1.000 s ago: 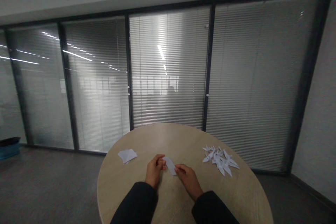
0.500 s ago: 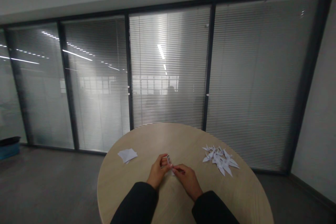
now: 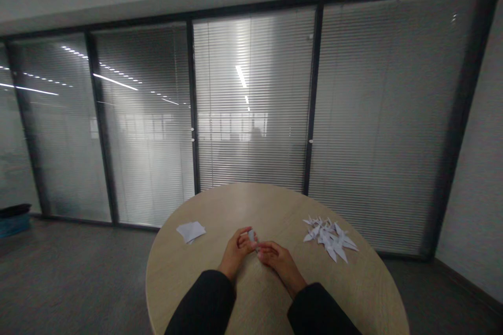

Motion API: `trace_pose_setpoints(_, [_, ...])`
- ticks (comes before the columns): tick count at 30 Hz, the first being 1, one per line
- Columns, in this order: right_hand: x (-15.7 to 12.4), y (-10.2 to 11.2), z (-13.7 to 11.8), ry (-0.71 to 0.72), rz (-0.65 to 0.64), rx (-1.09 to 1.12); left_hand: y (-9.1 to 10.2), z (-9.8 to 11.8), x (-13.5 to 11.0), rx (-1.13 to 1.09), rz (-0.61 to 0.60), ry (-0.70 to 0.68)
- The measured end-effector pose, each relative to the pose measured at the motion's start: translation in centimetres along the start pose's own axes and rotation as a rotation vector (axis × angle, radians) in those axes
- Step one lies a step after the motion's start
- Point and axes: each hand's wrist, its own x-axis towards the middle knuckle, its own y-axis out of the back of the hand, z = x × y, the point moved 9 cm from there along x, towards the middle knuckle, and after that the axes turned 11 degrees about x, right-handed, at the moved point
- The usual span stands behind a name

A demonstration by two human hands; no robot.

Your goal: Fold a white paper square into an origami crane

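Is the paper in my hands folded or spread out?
Folded, it seems: the paper shows only as a narrow strip between your left hand and right hand; the rest is hidden.

Most of the folded paper (image 3: 251,234) was covered by the fingers of the left hand (image 3: 236,248) and right hand (image 3: 278,259); its creases were too small to make out. Both dark sleeves (image 3: 202,301) were cut off by the bottom edge, as was the near side of the table (image 3: 259,204). Overlap in the pile of paper shapes (image 3: 332,241) prevented a count. Lower sheets in the paper stack (image 3: 190,231) were largely concealed. The left edge cut off the blue bin (image 3: 13,224). Beyond the blinds (image 3: 251,167), details were blurred.
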Motion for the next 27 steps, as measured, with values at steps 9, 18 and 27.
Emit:
trace_pose_setpoints(9, [0.1,0.4,0.8,-0.04,0.042,0.093,0.1,0.4,-0.3,-0.027,0.022,0.031])
trace_pose_setpoints(18, [0.6,1.3,0.7,0.066,0.073,0.037,0.9,-0.2,-0.4,-0.085,0.112,0.076])
trace_pose_setpoints(27, [0.0,0.5,-0.2,0.14,0.065,-0.081,0.3,-0.1,-0.1,-0.051,0.047,0.022])
